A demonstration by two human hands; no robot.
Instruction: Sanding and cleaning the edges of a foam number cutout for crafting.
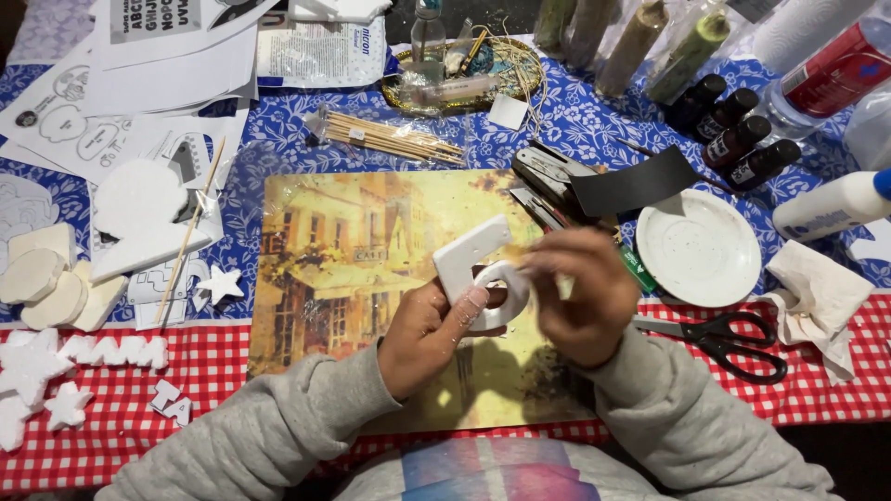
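Left hand [429, 336] pinches white foam shape [483, 274] at its lower edge; right hand [580, 297] grips its right side. Scissors [733, 341] right of grip.

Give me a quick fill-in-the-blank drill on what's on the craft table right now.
1. Both hands, the left hand and the right hand, hold a white foam ____ cut-out.
2. The black-handled scissors lie on the ____ side of the right hand.
3. The empty white saucer sits just above the ____.
4. The bundle of wooden skewers lies above the picture ____.

Missing words: number; right; scissors; placemat
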